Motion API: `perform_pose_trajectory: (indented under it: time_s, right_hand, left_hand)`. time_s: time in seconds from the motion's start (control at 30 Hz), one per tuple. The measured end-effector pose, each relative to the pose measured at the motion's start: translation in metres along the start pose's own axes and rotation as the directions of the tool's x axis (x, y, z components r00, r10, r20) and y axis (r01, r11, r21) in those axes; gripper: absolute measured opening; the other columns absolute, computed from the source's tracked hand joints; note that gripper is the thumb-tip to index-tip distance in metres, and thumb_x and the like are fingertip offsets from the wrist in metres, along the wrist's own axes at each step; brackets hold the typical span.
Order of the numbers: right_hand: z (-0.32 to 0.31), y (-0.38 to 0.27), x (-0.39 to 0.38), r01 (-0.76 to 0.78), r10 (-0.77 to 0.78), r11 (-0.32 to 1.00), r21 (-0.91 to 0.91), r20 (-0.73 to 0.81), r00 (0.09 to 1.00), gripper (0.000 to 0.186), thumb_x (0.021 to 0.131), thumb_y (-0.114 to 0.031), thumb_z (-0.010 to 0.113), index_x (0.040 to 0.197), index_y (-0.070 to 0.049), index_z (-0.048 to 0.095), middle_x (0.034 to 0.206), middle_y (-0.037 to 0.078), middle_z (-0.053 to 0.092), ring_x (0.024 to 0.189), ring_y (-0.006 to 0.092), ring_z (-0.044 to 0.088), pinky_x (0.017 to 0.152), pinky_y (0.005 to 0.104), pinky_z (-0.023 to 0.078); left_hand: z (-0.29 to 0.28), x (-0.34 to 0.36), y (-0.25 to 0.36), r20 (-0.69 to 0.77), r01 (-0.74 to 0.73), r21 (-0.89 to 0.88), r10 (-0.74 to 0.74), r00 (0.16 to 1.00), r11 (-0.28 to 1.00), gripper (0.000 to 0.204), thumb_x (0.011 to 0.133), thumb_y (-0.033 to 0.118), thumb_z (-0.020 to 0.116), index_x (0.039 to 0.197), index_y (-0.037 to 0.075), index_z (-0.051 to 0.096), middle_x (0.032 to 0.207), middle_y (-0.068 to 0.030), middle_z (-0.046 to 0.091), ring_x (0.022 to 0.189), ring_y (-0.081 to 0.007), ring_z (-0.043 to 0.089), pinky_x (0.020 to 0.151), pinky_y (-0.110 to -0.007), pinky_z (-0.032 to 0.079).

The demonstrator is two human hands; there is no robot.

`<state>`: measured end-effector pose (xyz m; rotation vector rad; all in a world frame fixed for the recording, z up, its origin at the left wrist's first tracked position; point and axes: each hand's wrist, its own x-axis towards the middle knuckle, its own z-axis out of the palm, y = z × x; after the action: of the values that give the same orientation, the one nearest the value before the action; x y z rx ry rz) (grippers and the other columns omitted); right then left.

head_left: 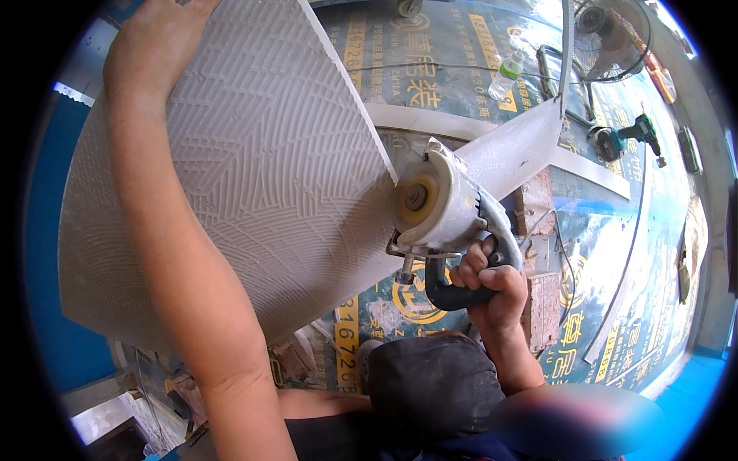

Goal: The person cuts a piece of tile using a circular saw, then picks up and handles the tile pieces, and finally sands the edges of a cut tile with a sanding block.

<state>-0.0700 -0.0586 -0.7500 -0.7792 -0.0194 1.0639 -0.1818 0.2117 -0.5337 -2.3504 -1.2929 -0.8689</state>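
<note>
You count two hands of your own: one left hand (150, 50) and one right hand (492, 276). You have one saw (453, 192) carrying one disc (417, 200). One large panel (261, 177). Around you: one fan (611, 38), one drill (636, 131), one bottle (505, 78). Bricks (535, 201): at least two; exact number unclear.

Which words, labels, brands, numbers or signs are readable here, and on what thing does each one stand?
Floor covering: large yellow characters, letters and digits, partly readable, not copied here.
Handheld cutter: no readable text.
Bottle: print, if any, too small.
Cordless drill: lettering, if any, too small.
</note>
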Motion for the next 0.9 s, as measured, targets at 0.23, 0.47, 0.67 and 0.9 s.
perform_pose_trajectory:
  time_s: [0.23,0.47,0.67,0.9]
  right_hand:
    - [-0.012,0.001,0.002,0.021,-0.021,1.0,0.018,-0.017,1.0,0.032,0.062,-0.006,0.052,0.093,-0.005,0.045,0.076,0.003,0.041,0.062,0.0149,0.037,0.063,0.0322,0.036]
    - [-0.003,0.0,0.001,0.008,-0.009,0.999,-0.033,-0.024,1.0,0.033,0.059,-0.011,0.053,0.091,-0.009,0.044,0.072,-0.001,0.037,0.058,0.012,0.036,0.061,0.0303,0.034]
    - [-0.007,0.0,0.004,0.012,-0.013,0.998,-0.056,-0.022,1.0,0.033,0.06,-0.011,0.053,0.091,-0.008,0.044,0.072,-0.001,0.038,0.058,0.0119,0.036,0.06,0.0304,0.034]
    - [-0.005,-0.001,0.003,0.016,-0.018,0.997,-0.071,-0.021,1.0,0.032,0.06,-0.011,0.053,0.091,-0.008,0.044,0.072,0.0,0.037,0.058,0.012,0.035,0.06,0.0299,0.034]
  left_hand:
    - [0.027,0.005,-0.007,-0.128,0.11,-0.003,-0.109,0.986,0.994,0.067,0.085,0.056,0.061,0.106,-0.007,0.064,0.108,-0.028,0.064,0.105,-0.0396,0.061,0.09,-0.043,0.046]
    - [0.001,0.001,0.003,0.014,0.069,-0.092,-0.068,0.998,0.993,0.067,0.085,0.057,0.06,0.107,-0.007,0.064,0.108,-0.028,0.064,0.105,-0.039,0.061,0.09,-0.043,0.046]
    - [0.022,-0.004,0.002,-0.083,0.022,-0.028,-0.024,0.996,0.999,0.065,0.086,0.054,0.061,0.106,-0.007,0.064,0.107,-0.0283,0.064,0.103,-0.0389,0.062,0.089,-0.043,0.046]
    - [-0.004,-0.002,0.005,-0.041,0.019,-0.034,-0.02,0.999,0.999,0.061,0.086,0.051,0.062,0.108,-0.006,0.064,0.106,-0.027,0.065,0.1,-0.0381,0.064,0.087,-0.042,0.047]
